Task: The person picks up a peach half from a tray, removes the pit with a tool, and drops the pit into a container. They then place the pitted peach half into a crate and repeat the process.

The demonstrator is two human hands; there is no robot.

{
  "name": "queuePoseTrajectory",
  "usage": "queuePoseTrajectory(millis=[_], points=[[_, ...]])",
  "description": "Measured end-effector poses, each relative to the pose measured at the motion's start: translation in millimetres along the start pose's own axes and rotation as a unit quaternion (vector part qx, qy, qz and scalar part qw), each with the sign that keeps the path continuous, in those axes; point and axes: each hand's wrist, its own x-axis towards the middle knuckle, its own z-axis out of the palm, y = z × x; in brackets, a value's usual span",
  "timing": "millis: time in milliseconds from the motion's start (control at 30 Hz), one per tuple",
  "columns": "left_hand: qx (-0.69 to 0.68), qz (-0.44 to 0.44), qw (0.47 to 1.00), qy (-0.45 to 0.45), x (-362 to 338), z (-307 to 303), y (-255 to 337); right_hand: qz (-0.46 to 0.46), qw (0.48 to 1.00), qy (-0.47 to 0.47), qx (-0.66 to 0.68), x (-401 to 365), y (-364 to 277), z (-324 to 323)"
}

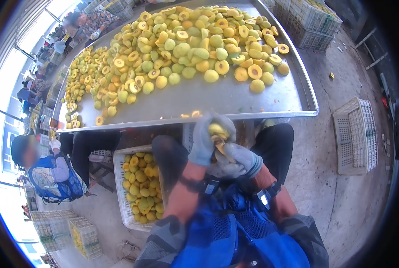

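Both my hands wear pale grey gloves and meet just in front of the table's near edge. My left hand (202,142) is closed around a yellow-green peach (218,130). Below it, my right hand (238,161) grips a narrow brownish tool (225,152) that touches the fruit's lower side; its exact kind is partly hidden by the fingers. Beyond the hands, a large heap of whole and halved peaches (181,49) covers much of the metal table (172,102). Small fruit scraps (196,114) lie at the near rim.
Left of my knees stands a white crate (119,178) filled with peaches. An upright white crate (355,136) is on the floor at right. Stacked crates (309,24) stand behind the table. A seated person (56,172) in a blue vest works at left; other people are farther back.
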Motion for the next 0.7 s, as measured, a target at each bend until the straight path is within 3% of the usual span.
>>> queuePoseTrajectory(millis=[33,67,100,167,200,233,267,300,367,433,500,567,600,633,700], points=[[-0.047,-0.022,0.998,0.031,-1,3,1,-0.014,1.0,0.018,-0.005,-1,1,1],[0.165,0.092,0.979,0.072,-1,2,3,-0.029,0.999,0.035,-0.01,-2,-1,5],[0.368,0.199,0.902,0.109,-4,-1,3,-0.044,0.998,0.052,-0.015,-3,-2,9],[0.573,0.28,0.756,0.147,-8,-37,-9,-0.011,0.978,0.155,-0.142,-1,-14,17],[0.597,0.266,0.741,0.152,-13,-74,-13,0.004,0.957,0.207,-0.203,0,-20,17],[0.644,0.259,0.696,0.183,-28,-66,13,0.003,0.943,0.217,-0.252,0,-21,10],[0.639,0.242,0.712,0.162,-40,-75,39,0.002,0.926,0.228,-0.301,0,-21,-3],[0.487,0.19,0.818,0.239,-55,-74,57,0.003,0.907,0.237,-0.349,-1,-23,-11],[0.268,0.111,0.89,0.353,-92,-110,90,0.035,0.856,0.275,-0.436,-1,-28,-13],[0.333,0.048,0.832,0.44,-131,-147,116,0.041,0.807,0.278,-0.52,3,-41,-11],[0.44,-0.011,0.799,0.411,-179,-213,126,0.032,0.763,0.245,-0.598,3,-53,-6],[0.583,-0.057,0.722,0.369,-234,-302,118,-0.053,0.658,0.244,-0.71,7,-60,-18],[0.541,-0.111,0.734,0.396,-255,-331,115,-0.095,0.597,0.241,-0.759,10,-67,-19],[0.496,-0.165,0.741,0.422,-276,-359,106,-0.032,0.61,0.261,-0.747,12,-82,-18],[0.633,-0.201,0.636,0.393,-301,-385,85,-0.022,0.579,0.313,-0.753,18,-106,-39]])
